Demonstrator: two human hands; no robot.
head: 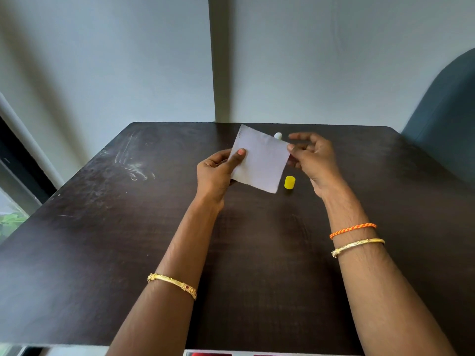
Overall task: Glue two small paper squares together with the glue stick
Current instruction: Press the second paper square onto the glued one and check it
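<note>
Head cam, one view. Dark wood table (pixel 102 227) against pale wall; smudge marks (pixel 133 163) twd far-left corner.

Paper square (pixel 259 160), white, was held up above the table's far-middle area, tilted w/ one corner pointing up twd the far edge. Looked like a single sheet from this angle; couldn't tell if a 2nd square sat behind it.

Left hand (pixel 216 170) gripped the paper's left edge, thumb (pixel 237 156) pressed flat on the near face, other fingers curled behind the sheet. Right hand (pixel 313 158) pinched the paper's right corner betw. thumb & fingertips, remaining fingers loosely curled above. Both hands off the surface.

Glue stick (pixel 278 135): only white top showed, poking above the paper's upper edge, near far edge of table; body hidden behind sheet. Yellow cap (pixel 289 182) stood on the surface just beside the paper's lower-right corner, below the right hand, not touching either.

Gold bangle (pixel 174 285) on left forearm. Right forearm had an orange braided thread (pixel 352 230) & a gold bangle (pixel 358 246) just beside it.

Grey-blue chair back (pixel 447 111) past the table's far-right corner. Window frame (pixel 23 160) off the left edge.
</note>
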